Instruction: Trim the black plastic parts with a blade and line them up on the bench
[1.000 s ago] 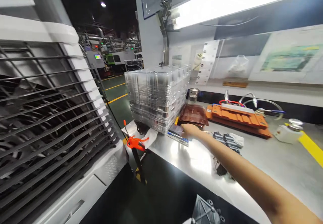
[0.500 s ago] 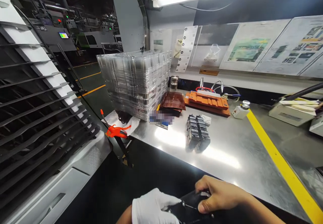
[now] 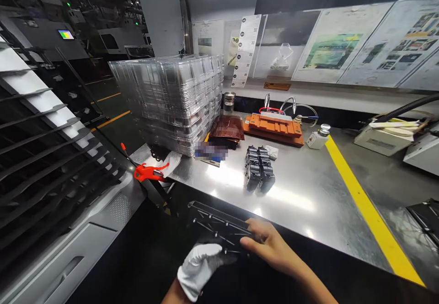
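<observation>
A long black molded part (image 3: pixel 219 226) with several shiny pin-like spots is held above the floor in front of the bench edge. My right hand (image 3: pixel 267 242), bare, grips its right end with the thumb on the near face. My left hand (image 3: pixel 200 267), in a white glove, holds the lower edge, its fingers partly hidden and blurred. Beyond the hands, two rows of black molded pieces (image 3: pixel 259 167) stand together on the metal bench (image 3: pixel 291 217).
Stacked clear plastic trays (image 3: pixel 164 103) rise at the bench's back left. An orange fixture (image 3: pixel 274 128) and a white bottle (image 3: pixel 318 137) sit behind the black pieces. A red air gun (image 3: pixel 149 172) hangs at the left corner. A slatted rack (image 3: pixel 51 112) stands left.
Both hands have come up with the black part, more of which now shows, tilted toward the left. The gloved hand has shifted slightly left. The camera view has moved too.
</observation>
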Demonstrator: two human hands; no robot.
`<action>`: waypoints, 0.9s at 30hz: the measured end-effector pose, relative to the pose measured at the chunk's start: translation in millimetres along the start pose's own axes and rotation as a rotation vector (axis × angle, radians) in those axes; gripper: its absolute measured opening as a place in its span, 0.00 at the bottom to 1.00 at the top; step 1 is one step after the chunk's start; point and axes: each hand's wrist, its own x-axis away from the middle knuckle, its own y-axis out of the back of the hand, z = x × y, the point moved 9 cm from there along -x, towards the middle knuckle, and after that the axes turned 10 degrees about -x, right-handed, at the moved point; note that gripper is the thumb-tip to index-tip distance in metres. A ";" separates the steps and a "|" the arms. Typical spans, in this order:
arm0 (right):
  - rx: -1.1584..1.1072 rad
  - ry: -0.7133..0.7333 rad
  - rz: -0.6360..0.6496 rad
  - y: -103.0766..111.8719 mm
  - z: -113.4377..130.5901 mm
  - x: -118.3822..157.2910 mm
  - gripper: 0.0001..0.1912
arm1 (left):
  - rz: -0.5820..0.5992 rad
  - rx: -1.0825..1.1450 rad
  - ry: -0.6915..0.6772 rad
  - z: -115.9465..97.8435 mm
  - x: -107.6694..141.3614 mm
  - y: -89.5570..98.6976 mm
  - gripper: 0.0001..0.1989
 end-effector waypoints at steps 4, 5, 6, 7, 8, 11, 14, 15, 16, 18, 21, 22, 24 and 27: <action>0.151 -0.017 -0.009 5.5 -5.7 -5.9 0.22 | -0.143 0.115 0.108 13.4 -4.0 10.9 0.02; 0.184 -0.021 -0.107 22.3 -7.7 -7.1 0.24 | -0.177 0.118 0.106 11.6 -4.4 15.6 0.03; 0.222 -0.017 -0.231 42.6 -8.9 -7.5 0.26 | -0.206 0.112 0.103 9.6 -4.3 20.3 0.04; 0.272 -0.010 -0.365 63.7 -9.8 -6.8 0.27 | -0.228 0.105 0.093 7.3 -4.0 24.5 0.04; 0.331 -0.007 -0.477 81.7 -10.9 -6.1 0.27 | -0.243 0.102 0.082 5.4 -3.6 27.7 0.05; 0.481 -0.060 -0.576 107.1 -23.2 -12.2 0.25 | -0.259 0.118 0.071 5.6 -2.9 32.6 0.06; 0.510 -0.160 -0.456 100.4 -44.1 -20.8 0.23 | -0.210 0.113 0.130 14.2 -3.6 29.5 0.06; 0.502 -0.185 -0.430 96.5 -49.2 -20.4 0.22 | -0.184 0.113 0.156 17.8 -3.7 27.4 0.06; 0.490 -0.204 -0.415 92.5 -52.6 -18.5 0.22 | -0.162 0.113 0.181 21.2 -3.6 25.6 0.06; 0.452 -0.199 -0.407 84.2 -53.2 -11.3 0.21 | -0.143 0.114 0.208 26.8 -2.7 23.9 0.07; 0.330 -0.108 -0.381 67.8 -44.4 3.7 0.22 | -0.152 0.113 0.211 34.3 -0.6 23.2 0.09; 0.271 -0.083 -0.360 61.7 -42.6 9.4 0.22 | -0.152 0.115 0.217 38.0 0.4 22.0 0.09; 0.168 -0.078 -0.328 52.2 -43.8 21.3 0.24 | -0.136 0.120 0.283 50.3 3.9 16.9 0.09; 0.135 -0.110 -0.336 49.1 -51.2 37.8 0.27 | -0.115 0.098 0.419 68.5 11.8 7.2 0.09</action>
